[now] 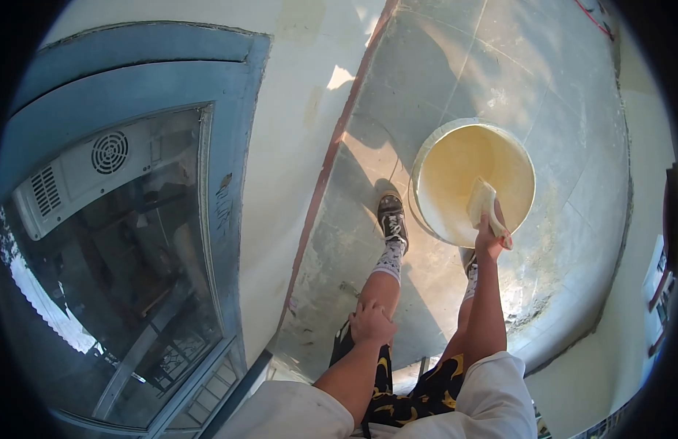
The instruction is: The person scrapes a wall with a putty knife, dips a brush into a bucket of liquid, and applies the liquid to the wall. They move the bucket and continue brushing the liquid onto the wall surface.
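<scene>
My right hand is closed around the handle of a wide, cream-coated paintbrush. Its bristle end points into a large round bucket, over the lower right part of the opening. Pale yellow paint coats the inside wall and rim of the bucket. My left hand holds nothing and lies on my bare left knee, its fingers apart. My left foot, in a dark shoe, stands on the floor just left of the bucket. The other shoe is partly hidden behind the bucket and my right arm.
Grey stone tiles with pale stains make up the floor. To the left runs a cream wall with a reddish strip at its base. A blue-framed window with dark glass is set in it. Another pale wall curves along the right.
</scene>
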`<state>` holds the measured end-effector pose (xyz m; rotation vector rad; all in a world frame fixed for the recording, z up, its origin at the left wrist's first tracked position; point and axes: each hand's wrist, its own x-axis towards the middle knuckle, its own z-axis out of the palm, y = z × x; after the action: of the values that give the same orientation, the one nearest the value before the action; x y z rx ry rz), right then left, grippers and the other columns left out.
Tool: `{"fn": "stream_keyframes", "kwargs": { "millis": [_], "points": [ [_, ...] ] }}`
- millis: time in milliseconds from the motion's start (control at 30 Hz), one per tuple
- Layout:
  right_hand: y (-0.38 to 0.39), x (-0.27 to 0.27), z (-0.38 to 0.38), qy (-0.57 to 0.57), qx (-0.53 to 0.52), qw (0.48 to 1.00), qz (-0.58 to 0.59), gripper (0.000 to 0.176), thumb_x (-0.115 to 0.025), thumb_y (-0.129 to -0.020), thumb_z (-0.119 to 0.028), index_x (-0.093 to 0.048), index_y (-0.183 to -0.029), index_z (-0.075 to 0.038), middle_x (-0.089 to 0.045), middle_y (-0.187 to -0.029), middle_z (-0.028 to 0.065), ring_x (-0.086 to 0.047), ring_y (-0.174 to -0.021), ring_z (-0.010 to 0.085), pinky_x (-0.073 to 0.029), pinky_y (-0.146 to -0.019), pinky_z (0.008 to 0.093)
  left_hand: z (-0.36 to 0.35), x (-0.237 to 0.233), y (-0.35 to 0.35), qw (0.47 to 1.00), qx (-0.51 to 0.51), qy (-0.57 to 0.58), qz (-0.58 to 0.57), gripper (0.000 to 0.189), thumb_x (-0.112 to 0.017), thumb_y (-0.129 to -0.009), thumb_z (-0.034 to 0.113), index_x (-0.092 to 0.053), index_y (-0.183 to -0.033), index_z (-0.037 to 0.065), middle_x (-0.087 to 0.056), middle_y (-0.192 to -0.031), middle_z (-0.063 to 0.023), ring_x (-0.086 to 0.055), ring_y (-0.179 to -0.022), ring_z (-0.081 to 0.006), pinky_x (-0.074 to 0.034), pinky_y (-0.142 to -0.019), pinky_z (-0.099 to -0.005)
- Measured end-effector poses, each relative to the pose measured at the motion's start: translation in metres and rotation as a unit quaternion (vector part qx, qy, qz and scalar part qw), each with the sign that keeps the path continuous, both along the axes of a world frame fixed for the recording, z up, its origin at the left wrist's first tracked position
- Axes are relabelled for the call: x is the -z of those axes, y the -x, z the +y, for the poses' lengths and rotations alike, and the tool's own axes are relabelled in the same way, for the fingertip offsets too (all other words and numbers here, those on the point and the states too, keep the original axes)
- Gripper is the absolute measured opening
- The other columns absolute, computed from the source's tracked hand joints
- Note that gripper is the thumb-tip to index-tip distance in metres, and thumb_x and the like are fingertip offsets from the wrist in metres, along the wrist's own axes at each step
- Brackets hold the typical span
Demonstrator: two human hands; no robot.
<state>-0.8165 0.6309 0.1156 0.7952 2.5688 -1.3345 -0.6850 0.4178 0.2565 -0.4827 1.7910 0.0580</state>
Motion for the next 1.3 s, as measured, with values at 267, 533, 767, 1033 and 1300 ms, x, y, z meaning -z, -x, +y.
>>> {"fn": "stream_keyframes", "kwargs": {
  "millis": [267,533,767,1033,1300],
  "points": [
    [-0.026,0.002,0.01,0.142,0.143,0.976,0.083,0.045,-0.051,-0.089,-0.01,-0.043,-0.13,0.006,-0.052,-0.123,0.0207,-0.054,-0.108,0.0277,-0.05,-0.084,0.0343,-0.005,0.003,0.0,1.0,0.007,-0.001,-0.012,0.039,-0.051,-0.081,0.027,-0.06,-0.115,0.01,-0.043,-0.134,-0.0034,-0.035,-0.126,-0.0226,-0.029,-0.102,-0.0445],
    [-0.028,-0.012,0.048,0.538,0.354,0.758,0.1,0.06,-0.055,-0.083,-0.019,-0.034,-0.135,0.0,-0.048,-0.129,0.0127,-0.046,-0.12,0.0263,-0.037,-0.1,0.0418,-0.013,0.009,-0.002,1.0,0.012,0.005,-0.004,0.039,-0.056,-0.076,0.032,-0.062,-0.112,0.016,-0.044,-0.133,0.0001,-0.037,-0.125,-0.0195,-0.027,-0.104,-0.0424],
    [0.044,-0.029,0.006,0.623,0.266,0.72,0.154,0.058,-0.056,-0.085,-0.026,-0.036,-0.133,0.0,-0.048,-0.13,0.0126,-0.048,-0.118,0.0273,-0.036,-0.101,0.042,-0.017,0.007,0.006,1.0,0.015,-0.002,-0.008,0.04,-0.055,-0.076,0.031,-0.062,-0.112,0.016,-0.044,-0.133,-0.0008,-0.037,-0.125,-0.02,-0.027,-0.104,-0.0424],
    [0.232,-0.042,-0.12,0.6,0.185,0.757,0.179,0.047,-0.059,-0.085,-0.009,-0.045,-0.128,0.002,-0.055,-0.119,0.0123,-0.054,-0.108,0.0233,-0.042,-0.094,0.0374,-0.021,0.007,0.009,1.0,0.004,-0.018,-0.002,0.041,-0.053,-0.078,0.027,-0.061,-0.115,0.01,-0.044,-0.133,-0.004,-0.036,-0.126,-0.0242,-0.029,-0.102,-0.0455],
    [0.31,-0.001,-0.219,0.423,0.201,0.852,0.236,0.044,-0.066,-0.079,-0.008,-0.056,-0.121,0.0,-0.061,-0.106,0.0115,-0.06,-0.091,0.0172,-0.053,-0.073,0.0301,-0.031,0.007,0.014,1.0,0.008,-0.018,0.009,0.036,-0.055,-0.077,0.027,-0.063,-0.109,0.013,-0.047,-0.131,-0.0037,-0.041,-0.123,-0.0225,-0.031,-0.101,-0.0437]
  ]
}}
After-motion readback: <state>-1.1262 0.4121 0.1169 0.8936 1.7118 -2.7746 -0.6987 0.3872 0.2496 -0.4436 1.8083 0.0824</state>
